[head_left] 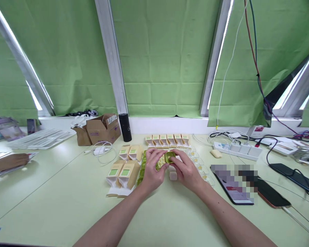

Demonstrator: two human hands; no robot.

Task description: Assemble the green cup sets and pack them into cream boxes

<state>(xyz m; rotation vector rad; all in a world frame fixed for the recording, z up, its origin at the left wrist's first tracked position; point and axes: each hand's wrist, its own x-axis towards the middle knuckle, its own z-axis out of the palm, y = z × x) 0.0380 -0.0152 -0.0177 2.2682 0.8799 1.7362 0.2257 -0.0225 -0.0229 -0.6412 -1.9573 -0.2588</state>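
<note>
- A small olive-green, square, rounded-corner plastic cup (168, 157) is sitting in mid-air between both hands, its open side apparently facing the wearer.
- The left hand (154, 168) is pinching its left side, fingers narrowed onto the wall; the right hand (187, 168) is closing on its right side, thumb near the opening.
- Handling judgement: fingers should be bearing evenly on the outer walls, lightly enough not to be flexing the rim, with thumbs staying clear of the inside.
- White rounded blocks (173, 176) are standing just beside the right hand; contact, cannot tell. Wrists should be staying high there.
- Left of the hands, matching green cups (140, 180) are forming a column; on the right, clear plastic dome-like pieces (200, 168) are lying in another.
- Farther left, kraft-paper cartons with green labels (128, 173) are standing; a row of smaller kraft cartons (167, 140) is lining the far side.
</note>
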